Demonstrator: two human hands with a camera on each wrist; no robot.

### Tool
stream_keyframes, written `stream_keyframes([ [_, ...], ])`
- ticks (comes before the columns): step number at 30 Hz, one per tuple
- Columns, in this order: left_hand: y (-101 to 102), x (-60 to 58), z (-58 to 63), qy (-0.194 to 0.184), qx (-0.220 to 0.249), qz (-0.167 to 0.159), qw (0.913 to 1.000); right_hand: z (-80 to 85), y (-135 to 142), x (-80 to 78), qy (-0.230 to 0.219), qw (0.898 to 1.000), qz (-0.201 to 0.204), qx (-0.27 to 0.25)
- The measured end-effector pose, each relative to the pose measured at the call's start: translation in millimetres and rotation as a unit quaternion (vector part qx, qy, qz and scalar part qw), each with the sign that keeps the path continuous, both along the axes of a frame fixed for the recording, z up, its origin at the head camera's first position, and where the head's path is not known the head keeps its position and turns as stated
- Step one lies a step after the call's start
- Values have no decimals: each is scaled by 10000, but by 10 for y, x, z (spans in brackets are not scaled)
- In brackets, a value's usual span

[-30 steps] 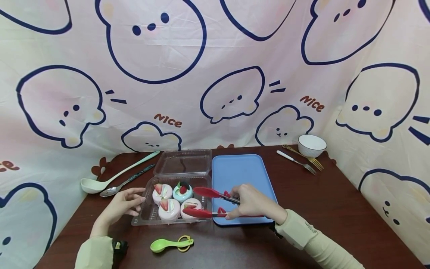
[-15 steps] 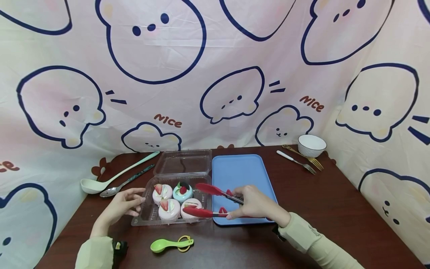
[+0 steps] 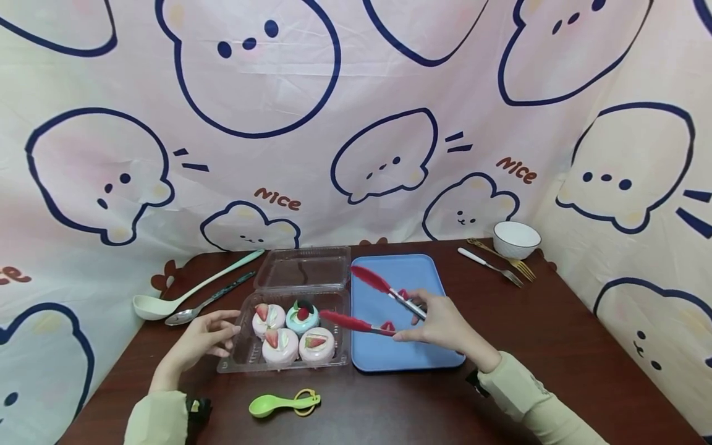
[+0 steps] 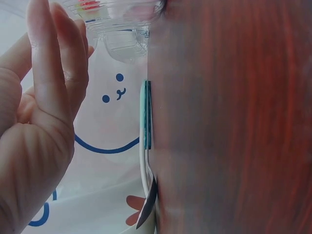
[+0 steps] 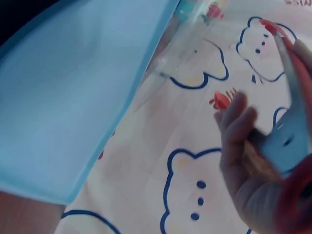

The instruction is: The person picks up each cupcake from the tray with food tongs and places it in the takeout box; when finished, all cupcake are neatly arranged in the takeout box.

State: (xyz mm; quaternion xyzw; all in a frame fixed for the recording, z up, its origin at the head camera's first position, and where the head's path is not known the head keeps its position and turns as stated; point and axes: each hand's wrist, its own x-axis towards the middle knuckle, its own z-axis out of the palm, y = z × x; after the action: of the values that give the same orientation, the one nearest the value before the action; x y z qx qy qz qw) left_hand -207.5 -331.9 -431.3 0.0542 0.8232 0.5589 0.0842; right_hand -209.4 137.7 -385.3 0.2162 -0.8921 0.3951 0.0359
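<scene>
My right hand (image 3: 447,324) grips a pair of red-tipped tongs (image 3: 356,322), spread apart over the blue tray (image 3: 389,361). Nothing sits between the tong tips; the lower tip reaches over the right side of the clear plastic box (image 3: 245,357). In that box stand several small toy cakes: pink ones with strawberry pieces (image 3: 280,353) and a light blue one (image 3: 302,326) with a red berry. My left hand (image 3: 203,340) rests at the box's left edge, its fingers loosely extended. In the left wrist view these fingers (image 4: 46,63) hold nothing.
Behind the box lies its raised clear lid (image 3: 306,271). A ladle (image 3: 161,307) and a spoon (image 3: 186,316) are at left, a green measuring spoon (image 3: 272,405) in front. At back right are a white-handled fork (image 3: 489,267), a gold fork (image 3: 520,267) and a white bowl (image 3: 517,241).
My right hand has moved the tongs up and to the right, from over the cakes to above the blue tray. Their tips are turned further upward. The left hand stays put.
</scene>
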Motion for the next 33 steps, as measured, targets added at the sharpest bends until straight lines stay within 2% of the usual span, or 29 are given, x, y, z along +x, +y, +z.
stream_keyframes([
  [5, 10, -1, 3, -48, 38, 8, 10000, 26, 214, -55, 305, 9983, -477, -162],
  [11, 23, 0, 18, -73, 108, -21, 9999, 36, 568, -109, 378, 9942, -862, -521],
  [18, 20, -4, 11, -82, -53, 64, 9999, -71, 1028, -188, 37, 9868, -1511, -590],
  [21, 26, 0, 16, -152, -98, 198, 9996, -127, 1213, -221, -147, 9831, -1723, -596],
  [27, 23, -4, 10, -150, -102, 226, 9996, -249, 1532, -267, -400, 9766, -2100, -248],
  [33, 23, -3, -1, -129, -58, 199, 9997, -370, 1705, -305, -613, 9689, -2385, 237],
])
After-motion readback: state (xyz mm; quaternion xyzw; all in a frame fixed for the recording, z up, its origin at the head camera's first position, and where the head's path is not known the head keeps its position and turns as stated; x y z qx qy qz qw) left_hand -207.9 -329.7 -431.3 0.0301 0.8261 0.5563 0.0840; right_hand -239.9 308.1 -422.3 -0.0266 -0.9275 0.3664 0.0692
